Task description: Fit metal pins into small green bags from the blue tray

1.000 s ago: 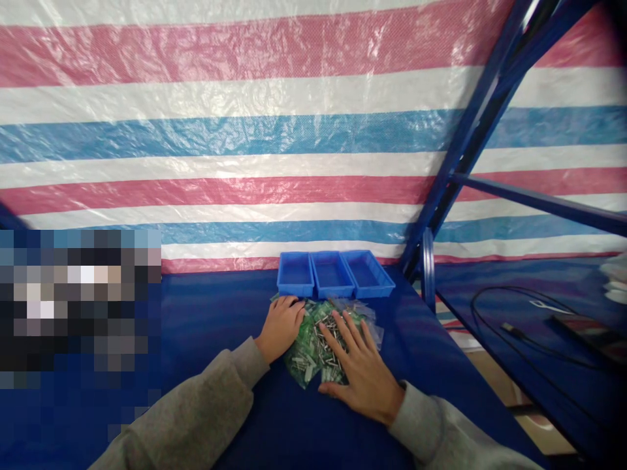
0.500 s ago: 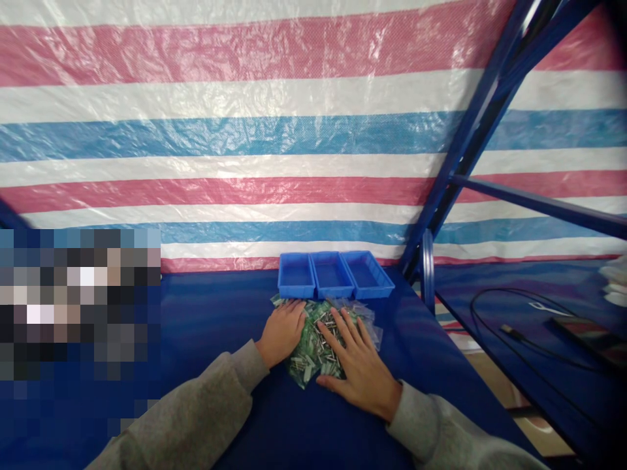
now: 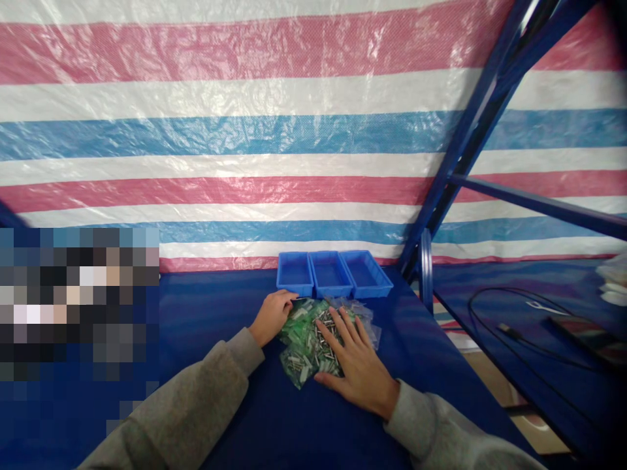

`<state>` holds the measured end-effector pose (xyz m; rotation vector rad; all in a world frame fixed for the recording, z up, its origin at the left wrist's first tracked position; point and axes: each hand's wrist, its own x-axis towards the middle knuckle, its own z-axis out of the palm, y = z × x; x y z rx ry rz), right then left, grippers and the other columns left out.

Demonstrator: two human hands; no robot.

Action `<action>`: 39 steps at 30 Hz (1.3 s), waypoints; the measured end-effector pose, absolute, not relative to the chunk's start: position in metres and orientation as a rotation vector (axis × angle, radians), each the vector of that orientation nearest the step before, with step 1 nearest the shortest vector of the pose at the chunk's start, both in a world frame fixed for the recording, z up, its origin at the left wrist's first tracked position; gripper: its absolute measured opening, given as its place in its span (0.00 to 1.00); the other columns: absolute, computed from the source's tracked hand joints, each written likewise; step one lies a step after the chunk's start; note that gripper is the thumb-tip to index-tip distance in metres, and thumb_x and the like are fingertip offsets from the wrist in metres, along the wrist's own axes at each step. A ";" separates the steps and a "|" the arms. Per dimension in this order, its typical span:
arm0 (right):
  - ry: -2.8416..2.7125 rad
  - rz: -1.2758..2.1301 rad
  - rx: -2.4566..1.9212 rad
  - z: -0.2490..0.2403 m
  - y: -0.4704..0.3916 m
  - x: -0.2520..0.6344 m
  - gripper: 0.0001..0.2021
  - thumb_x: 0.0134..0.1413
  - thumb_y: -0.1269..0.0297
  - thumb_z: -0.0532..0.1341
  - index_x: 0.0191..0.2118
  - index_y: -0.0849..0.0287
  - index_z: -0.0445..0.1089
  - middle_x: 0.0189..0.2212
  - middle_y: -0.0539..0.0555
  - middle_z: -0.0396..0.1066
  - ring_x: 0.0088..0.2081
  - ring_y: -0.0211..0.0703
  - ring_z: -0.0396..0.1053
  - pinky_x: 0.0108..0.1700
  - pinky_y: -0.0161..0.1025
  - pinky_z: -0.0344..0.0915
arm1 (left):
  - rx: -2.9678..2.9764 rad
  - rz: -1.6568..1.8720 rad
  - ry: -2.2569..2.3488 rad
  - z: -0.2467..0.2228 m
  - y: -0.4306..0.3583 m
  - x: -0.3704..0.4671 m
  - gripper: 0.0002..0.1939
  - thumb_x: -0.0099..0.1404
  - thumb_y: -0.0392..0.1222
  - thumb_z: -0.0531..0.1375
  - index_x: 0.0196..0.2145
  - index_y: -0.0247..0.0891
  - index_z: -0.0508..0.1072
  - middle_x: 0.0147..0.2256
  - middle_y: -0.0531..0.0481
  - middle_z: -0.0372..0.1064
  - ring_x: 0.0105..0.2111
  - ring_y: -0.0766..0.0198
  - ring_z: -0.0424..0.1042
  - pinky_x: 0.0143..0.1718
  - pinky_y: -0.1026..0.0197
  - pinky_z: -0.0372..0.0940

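A pile of clear and green plastic bags (image 3: 300,339) with small metal and pale pieces lies on the blue table (image 3: 206,313). My right hand (image 3: 360,369) rests on the right part of the pile, its fingers spread and holding nothing. At the pile's upper left edge, my left hand (image 3: 272,316) has its fingers pressed together on a thin piece, which is too small to name. Just behind the pile stand three blue trays side by side: a left one (image 3: 294,282), a middle one (image 3: 333,282) and a right one (image 3: 371,282).
A striped plastic sheet (image 3: 245,137) hangs behind the table. Blue metal posts (image 3: 453,171) rise at the right. Beyond them, a second dark surface bears a black cable (image 3: 531,343) and a white bag (image 3: 613,290). The left side is pixelated.
My left hand has moved left and slightly up off the bags, and its fingers have closed at the pile's edge. My right hand has stayed on the pile.
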<state>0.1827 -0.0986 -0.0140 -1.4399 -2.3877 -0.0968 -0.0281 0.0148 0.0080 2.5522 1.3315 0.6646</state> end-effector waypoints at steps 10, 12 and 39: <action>-2.392 -0.084 -1.433 -0.012 -0.099 0.182 0.42 0.49 0.38 0.52 0.65 0.54 0.41 0.65 0.58 0.29 0.63 0.63 0.32 0.59 0.61 0.38 | 2.647 0.608 1.321 0.001 0.004 -0.027 0.18 0.63 0.30 0.50 0.46 0.40 0.72 0.46 0.49 0.70 0.47 0.61 0.64 0.51 0.56 0.59; -2.393 -0.086 -1.428 -0.012 -0.099 0.182 0.42 0.49 0.38 0.52 0.65 0.53 0.42 0.65 0.58 0.30 0.63 0.63 0.32 0.59 0.62 0.39 | 2.669 0.602 1.283 0.000 0.003 -0.026 0.20 0.62 0.29 0.49 0.48 0.41 0.71 0.47 0.49 0.69 0.47 0.61 0.64 0.52 0.56 0.59; -2.387 -0.111 -1.416 -0.014 -0.098 0.182 0.40 0.50 0.39 0.51 0.65 0.55 0.43 0.65 0.58 0.33 0.63 0.63 0.34 0.59 0.62 0.39 | 2.510 0.688 1.210 0.014 -0.014 -0.028 0.20 0.63 0.30 0.46 0.42 0.40 0.74 0.42 0.50 0.73 0.43 0.63 0.69 0.49 0.58 0.63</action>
